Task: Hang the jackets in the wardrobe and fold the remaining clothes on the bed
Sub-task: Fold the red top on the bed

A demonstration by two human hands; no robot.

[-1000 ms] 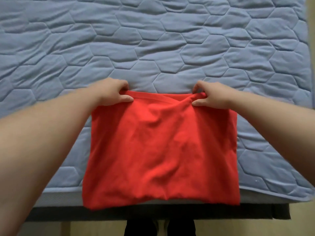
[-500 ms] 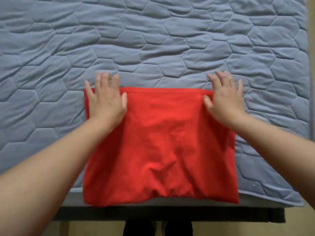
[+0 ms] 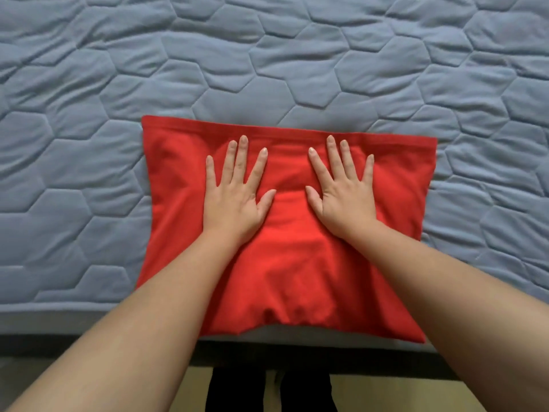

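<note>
A red garment [image 3: 285,272], folded into a rough rectangle, lies flat on the blue quilted bed [image 3: 267,60]. Its near edge hangs slightly over the mattress front. My left hand [image 3: 236,197] lies palm down on the upper middle of the garment, fingers spread and straight. My right hand [image 3: 341,194] lies the same way beside it, a little to the right. Both press on the cloth and grip nothing.
The mattress front edge [image 3: 59,319] runs across the lower view, with a dark bed frame below it. Beige floor [image 3: 386,394] and dark trouser legs [image 3: 267,391] show at the bottom. No other clothes are in view.
A second ago both hands pinched the garment's far edge. They let go, flattened at the far corners, then slid inward to the middle of the cloth.
</note>
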